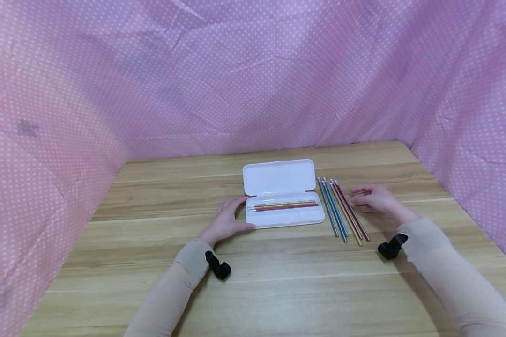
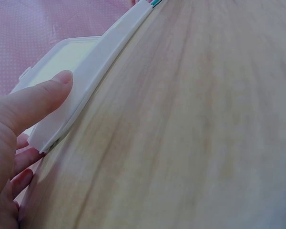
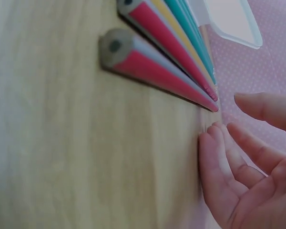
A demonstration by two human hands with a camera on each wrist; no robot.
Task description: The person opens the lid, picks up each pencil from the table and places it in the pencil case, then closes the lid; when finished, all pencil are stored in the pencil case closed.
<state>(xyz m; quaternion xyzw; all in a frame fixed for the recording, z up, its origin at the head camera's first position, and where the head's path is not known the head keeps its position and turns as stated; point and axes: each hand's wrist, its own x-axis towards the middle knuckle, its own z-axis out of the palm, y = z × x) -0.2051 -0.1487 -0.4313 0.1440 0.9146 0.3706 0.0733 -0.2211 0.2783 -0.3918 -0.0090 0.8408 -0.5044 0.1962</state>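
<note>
A white pencil case point(image 1: 284, 223) lies with its lid point(image 1: 279, 178) raised at the back. Inside it, gold and red pencils point(image 1: 286, 206) lie lengthwise, their metal-capped ends to the left. My left hand point(image 1: 227, 222) holds the case's left end, thumb along the front wall point(image 2: 93, 71) and fingers round the far corner. To the right, loose blue pencils point(image 1: 333, 208), gold pencils point(image 1: 349, 216) and red pencils point(image 1: 354, 213) lie side by side. Just right of the red ones is my right hand point(image 1: 375, 198), holding nothing, its fingers loosely bent and thumb apart from them.
The wood-grain table point(image 1: 278, 281) runs back to a pink dotted cloth point(image 1: 236, 84) that hangs behind and on both sides. Black wrist cameras point(image 1: 219, 267) are strapped over the beige sleeves point(image 1: 438, 257). Unsharpened flat ends of the pencils point toward the table's front.
</note>
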